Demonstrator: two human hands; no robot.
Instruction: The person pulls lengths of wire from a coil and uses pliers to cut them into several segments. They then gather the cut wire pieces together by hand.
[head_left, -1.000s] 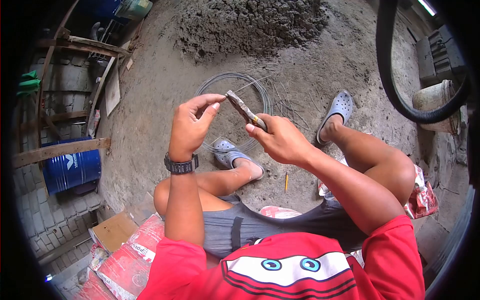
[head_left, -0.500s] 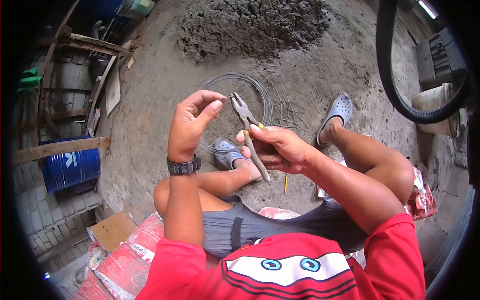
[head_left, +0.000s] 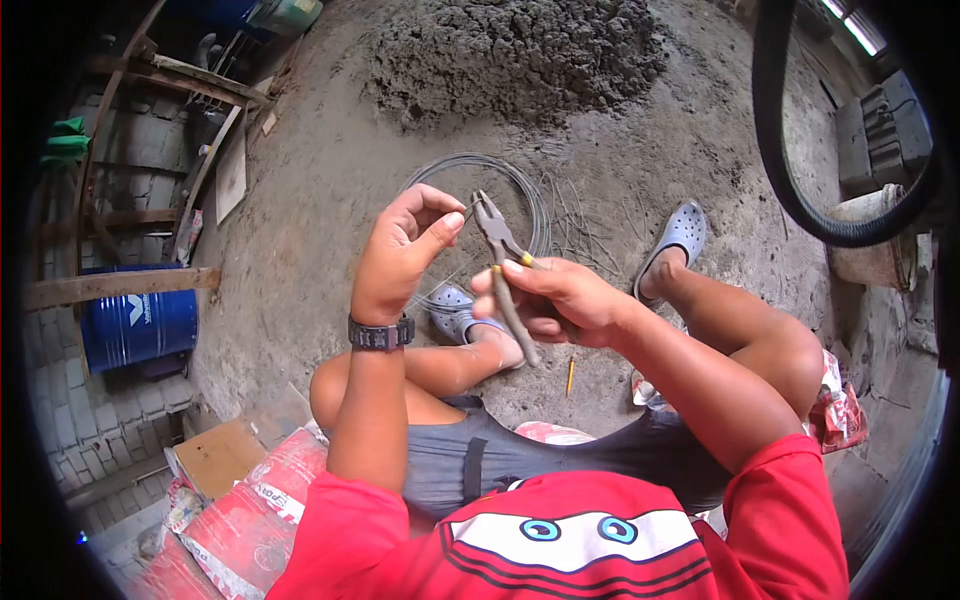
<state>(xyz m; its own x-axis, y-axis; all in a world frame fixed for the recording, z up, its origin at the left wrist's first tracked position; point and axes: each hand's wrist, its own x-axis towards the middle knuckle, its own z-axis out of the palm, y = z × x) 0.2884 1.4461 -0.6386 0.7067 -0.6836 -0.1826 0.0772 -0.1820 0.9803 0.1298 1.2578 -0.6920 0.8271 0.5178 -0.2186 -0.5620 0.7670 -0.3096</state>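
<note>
My right hand [head_left: 575,300] is wrapped round the handles of a pair of pliers [head_left: 497,235], whose jaws point up and away from me. My left hand [head_left: 405,250] is closed in a pinch just left of the jaws. From its fingertips a short piece of thin wire [head_left: 469,209] reaches toward the tip of the pliers; whether the jaws grip it is too small to tell. Beyond both hands, a coil of grey wire [head_left: 538,200] lies on the ground, partly hidden by the hands and pliers.
Loose wire pieces [head_left: 580,225] lie right of the coil. A yellow pencil-like stick [head_left: 570,376] is on the ground between my legs. Ahead rises a heap of wet-looking mortar [head_left: 520,60]. A blue drum [head_left: 140,320] stands left, a bucket [head_left: 870,245] right, red-and-white sacks [head_left: 240,530] beside me.
Both hands sit slightly lower and further right in the view, with the pliers still in the right one. The left hand keeps its pinch near the jaws.
</note>
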